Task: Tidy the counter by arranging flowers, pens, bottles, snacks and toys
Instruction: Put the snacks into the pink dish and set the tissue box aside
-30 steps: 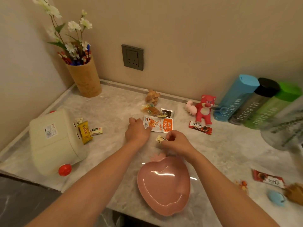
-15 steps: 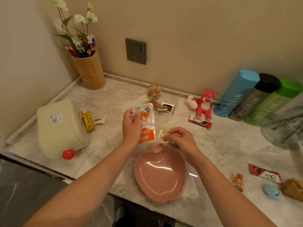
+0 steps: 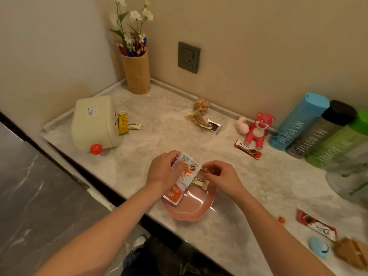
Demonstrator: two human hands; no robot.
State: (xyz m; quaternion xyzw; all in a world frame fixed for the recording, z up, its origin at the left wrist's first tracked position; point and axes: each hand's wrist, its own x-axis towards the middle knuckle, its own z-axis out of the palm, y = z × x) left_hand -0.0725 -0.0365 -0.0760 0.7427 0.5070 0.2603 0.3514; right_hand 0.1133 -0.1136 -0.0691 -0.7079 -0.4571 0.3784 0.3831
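Observation:
My left hand (image 3: 163,172) grips the top of an orange-and-white snack pouch (image 3: 182,181), which hangs over the pink apple-shaped dish (image 3: 196,211) at the counter's front edge. My right hand (image 3: 221,177) is over the dish's far rim, fingers curled; a small beige candy (image 3: 199,182) lies just below its fingertips, and I cannot tell whether the fingers still touch it. More snacks lie on the counter: a Dove bar (image 3: 248,150), wrapped sweets (image 3: 204,123), and yellow packets (image 3: 123,123).
A bamboo cup (image 3: 136,73) with flowers and pens stands in the back corner. A cream toy box (image 3: 93,124) lies left. A red bear (image 3: 258,129), pink toy (image 3: 242,125), wooden puzzle (image 3: 201,105) and three bottles (image 3: 318,130) line the wall. Another Dove bar (image 3: 316,226) lies right.
My left hand lifted the orange pouch off the counter and carried it back over the dish. My right hand brought the small candy to the dish.

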